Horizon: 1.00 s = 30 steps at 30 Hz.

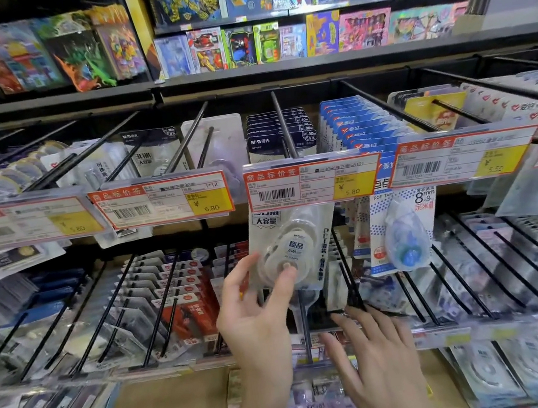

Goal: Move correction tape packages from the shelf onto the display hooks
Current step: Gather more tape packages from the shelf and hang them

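Note:
A white correction tape package (pixel 296 245) hangs at the front of the centre display hook (pixel 284 125), just below its price tag (pixel 313 182). My left hand (pixel 257 305) pinches the package's lower left part, thumb on the blister front and fingers behind. More dark-topped packages of the same kind (pixel 280 133) sit further back on that hook. My right hand (pixel 375 358) hovers lower right with its fingers spread and holds nothing.
A blue dot tape package (pixel 402 230) hangs on the hook to the right. Long black hooks with price tags run left and right in two rows. Stationery packs lie on the wooden shelf (pixel 171 404) below. Toy boxes fill the shelves above.

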### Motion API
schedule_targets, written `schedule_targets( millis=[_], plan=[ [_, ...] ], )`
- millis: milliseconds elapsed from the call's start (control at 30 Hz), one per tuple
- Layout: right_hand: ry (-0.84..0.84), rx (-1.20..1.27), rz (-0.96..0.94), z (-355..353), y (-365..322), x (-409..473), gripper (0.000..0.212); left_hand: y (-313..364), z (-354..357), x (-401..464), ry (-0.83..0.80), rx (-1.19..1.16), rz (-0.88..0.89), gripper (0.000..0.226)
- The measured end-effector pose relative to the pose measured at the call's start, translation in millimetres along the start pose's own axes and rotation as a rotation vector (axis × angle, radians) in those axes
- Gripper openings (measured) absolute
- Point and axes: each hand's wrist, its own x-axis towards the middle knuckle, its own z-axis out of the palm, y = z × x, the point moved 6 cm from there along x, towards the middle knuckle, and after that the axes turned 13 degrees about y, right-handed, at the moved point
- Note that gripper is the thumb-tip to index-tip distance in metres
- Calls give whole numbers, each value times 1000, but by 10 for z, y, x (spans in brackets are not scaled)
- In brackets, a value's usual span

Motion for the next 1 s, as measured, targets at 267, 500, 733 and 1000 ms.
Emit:
schedule_targets(
  millis=[267, 500, 733, 1000],
  plan=[
    [20, -10, 6, -4, 4, -5, 65, -272, 93, 88, 51, -102, -123, 45],
    [24, -2, -6, -6, 1, 1, 65, -362, 222, 143, 105, -90, -87, 44],
    [12, 10, 2, 19, 19, -12, 66, -333, 333, 167, 163, -43, 41, 44],
    [-6, -5, 18, 12, 20, -18, 65, -297, 480, 235, 135, 52, 89, 42]
  ],
)
